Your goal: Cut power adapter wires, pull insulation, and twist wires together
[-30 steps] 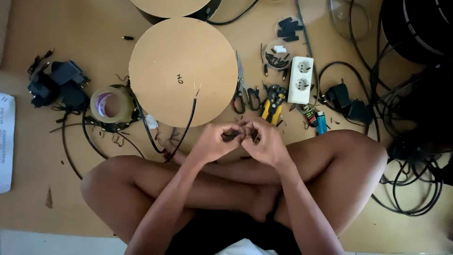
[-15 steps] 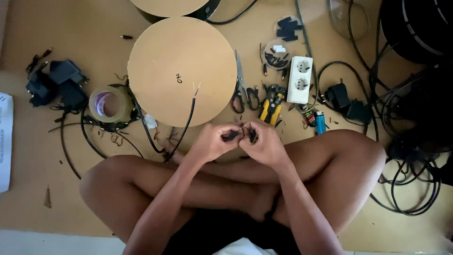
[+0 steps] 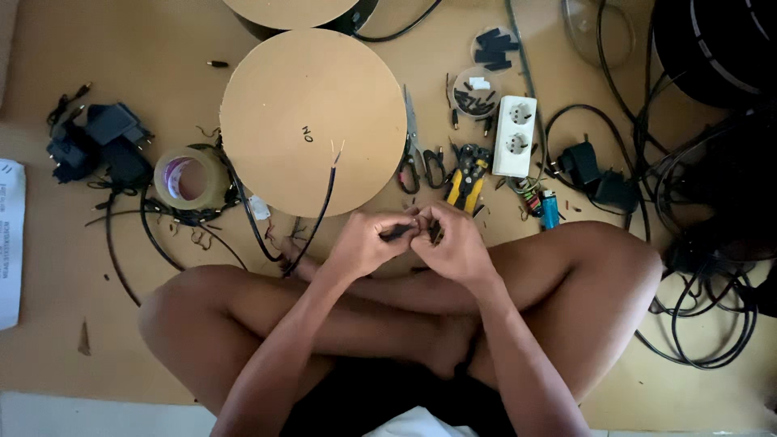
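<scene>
I sit cross-legged on the floor. My left hand (image 3: 368, 243) and my right hand (image 3: 455, 243) meet in front of my shins, fingertips together around a small black connector piece (image 3: 402, 232). The piece is mostly hidden by my fingers. Just left of my hands a black cable with bared wire ends (image 3: 324, 198) rises across a round cardboard disc (image 3: 312, 121).
Scissors (image 3: 413, 150), yellow-handled pliers (image 3: 467, 180), a white double socket block (image 3: 515, 136) and a blue lighter (image 3: 550, 212) lie beyond my hands. A tape roll (image 3: 188, 178) and black power adapters (image 3: 101, 146) sit left. Coiled black cables (image 3: 704, 299) crowd the right side.
My hands stay together in the same spot; the fingers have shifted slightly around the small black piece. Nothing else has moved.
</scene>
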